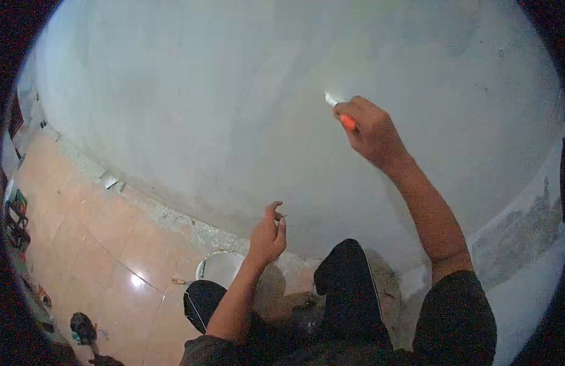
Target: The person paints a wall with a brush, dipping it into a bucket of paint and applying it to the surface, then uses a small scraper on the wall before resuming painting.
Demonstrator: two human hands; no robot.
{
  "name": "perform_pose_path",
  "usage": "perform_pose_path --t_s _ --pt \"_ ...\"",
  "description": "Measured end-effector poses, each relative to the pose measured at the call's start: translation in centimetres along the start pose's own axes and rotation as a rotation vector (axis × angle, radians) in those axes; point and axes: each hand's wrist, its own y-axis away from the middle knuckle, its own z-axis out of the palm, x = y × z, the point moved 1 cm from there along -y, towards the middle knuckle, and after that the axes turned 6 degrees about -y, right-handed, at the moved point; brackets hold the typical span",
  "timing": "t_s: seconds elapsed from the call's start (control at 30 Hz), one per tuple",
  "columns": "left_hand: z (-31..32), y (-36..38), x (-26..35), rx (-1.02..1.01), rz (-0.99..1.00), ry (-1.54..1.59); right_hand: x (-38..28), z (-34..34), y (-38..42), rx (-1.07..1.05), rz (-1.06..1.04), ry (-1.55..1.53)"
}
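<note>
My right hand [371, 129] is closed round the orange handle of a small scraper [338, 108], its pale blade tip touching the plastered wall [203, 91], far right. Judged light and stiff, thin at the edge; best held by the handle. Left hand [268, 235] loosely curled, holding nothing, near the white bucket [220, 267] on the tiled floor [81, 219].

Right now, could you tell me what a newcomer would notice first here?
The big pale plastered wall fills most of the view. At upper right, the right hand presses an orange-handled tool against it. Lower down, the left hand hovers above a white bucket on the tiled floor.
</note>
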Motion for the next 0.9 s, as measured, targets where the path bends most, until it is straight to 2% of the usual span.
perform_pose_path --t_s 0.03,0.1,0.27,0.37,0.43,0.47,0.5,0.6,0.63,0.7,0.73,0.87,0.9 --pt "-0.2 -0.1 0.2 -0.002 -0.023 0.003 -0.3 0.5 0.6 -0.003 0.000 -0.007" --pt "-0.3 -0.1 -0.1 -0.001 -0.052 0.003 -1.0 2.5 2.9 0.094 -0.181 0.200" --pt "0.0 -0.4 -0.5 0.025 -0.060 0.009 0.0 12.3 11.0 0.074 -0.194 0.182" --pt "0.5 -0.5 -1.2 -0.001 -0.062 -0.021 -0.6 15.2 14.4 0.069 -0.073 0.194" --pt "0.7 -0.5 -1.5 0.013 -0.035 -0.039 -1.2 15.6 15.3 0.052 0.000 0.117" --pt "0.3 -0.7 -1.2 -0.009 -0.076 -0.028 -1.3 15.4 15.3 -0.008 0.049 -0.035" --pt "0.3 -0.7 -1.1 -0.028 -0.114 -0.019 -1.5 15.5 15.9 -0.005 0.052 -0.036" --pt "0.8 -0.4 -2.1 0.004 -0.059 -0.023 -1.9 15.4 17.0 -0.181 0.210 -0.317" --pt "0.8 -0.6 -2.3 0.000 -0.033 -0.024 -1.1 15.6 17.1 -0.177 0.205 -0.314" --pt "0.9 -0.8 -2.6 -0.013 -0.026 -0.036 1.3 16.1 17.5 -0.163 0.277 -0.494" --pt "1.0 -0.6 -2.6 -0.026 -0.025 -0.046 1.8 14.9 16.7 -0.156 0.250 -0.369" --pt "1.4 -0.7 -2.6 -0.067 -0.060 -0.099 3.6 9.7 12.2 -0.064 0.197 -0.306" --pt "1.5 -0.6 -2.7 -0.076 -0.062 -0.097 3.6 8.6 11.4 0.053 0.089 -0.203"
